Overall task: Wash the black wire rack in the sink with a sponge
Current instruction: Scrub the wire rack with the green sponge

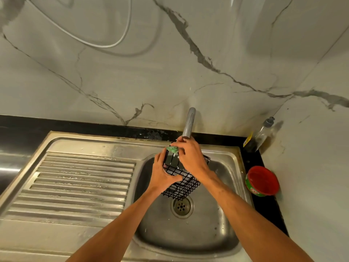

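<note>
Bare and nearest the lens, the left forearm (117, 224) and right forearm (255, 220) reach up from the bottom edge and meet over the basin. Between them hangs the black wire rack (186, 183), tilted and lifted clear of the sink (222, 152), above the drain (181, 206) and below the spout of the tap (188, 122). The left hand (162, 172) grips the rack's left side, fingers curled round the wires and thumb laid across the near face. The right hand (190, 157) comes over the top with fingers bent, pinching a green sponge (172, 149) against the rack's far upper rim. Left of the basin runs the ribbed draining board (79, 182). On the black table (253, 159), along the sink's right edge, a red tub (262, 181) stands near the middle and a clear bottle (259, 137) with a grey cap stands in the far right corner. Behind rises a marbled wall (188, 72), with a pale cable (113, 44) looping across it.
</note>
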A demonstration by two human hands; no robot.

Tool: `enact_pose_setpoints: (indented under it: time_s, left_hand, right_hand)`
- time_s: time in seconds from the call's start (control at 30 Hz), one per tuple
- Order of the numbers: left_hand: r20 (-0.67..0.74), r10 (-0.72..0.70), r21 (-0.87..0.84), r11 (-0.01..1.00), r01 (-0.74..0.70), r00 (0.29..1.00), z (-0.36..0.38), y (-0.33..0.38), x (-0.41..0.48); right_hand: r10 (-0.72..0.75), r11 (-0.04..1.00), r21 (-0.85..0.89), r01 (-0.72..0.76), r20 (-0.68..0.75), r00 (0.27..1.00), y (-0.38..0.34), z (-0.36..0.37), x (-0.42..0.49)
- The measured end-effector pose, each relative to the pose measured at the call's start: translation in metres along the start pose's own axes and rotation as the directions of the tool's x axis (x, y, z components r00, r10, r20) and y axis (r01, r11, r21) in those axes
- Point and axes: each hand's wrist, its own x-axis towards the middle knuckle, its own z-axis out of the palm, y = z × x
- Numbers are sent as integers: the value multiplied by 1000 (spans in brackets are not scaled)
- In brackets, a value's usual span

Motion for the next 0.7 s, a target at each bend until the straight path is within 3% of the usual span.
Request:
enact_pose_setpoints:
  time_s: [0.13, 0.27, 0.3, 0.4, 0.57, 0.67, 0.7]
  left_hand:
    - [18, 37, -13, 999, -37, 999, 3, -1, -4]
    - [12, -6, -2, 1000, 6, 1000, 1, -4, -3]
    - [17, -4, 2, 1000, 4, 1000, 0, -4, -4]
    - [26, 8, 10, 1000, -8, 1000, 0, -3, -5]
    - [-11, -12, -2, 1000, 12, 1000, 1, -6, -5]
    - [-12, -3, -1, 1000, 3, 1000, 2, -7, -7]
    - [-11, -4, -1, 1000, 4, 1000, 2, -8, -7]
  right_hand:
    - [117, 993, 9, -116, -81, 990, 12, -3, 6]
    - [-113, 991, -56, 118, 82, 990, -1, 2, -13]
    - [-98, 993, -60, 100, 38, 994, 6, 2, -12]
    - [148, 988, -28, -155, -166, 975, 25, 3, -4]
    - [-160, 979, -131, 158, -5, 987, -1, 13, -23]
    - [92, 991, -76, -107, -179, 980, 16, 9, -15]
    - [92, 991, -82, -108, -183, 979, 13, 9, -14]
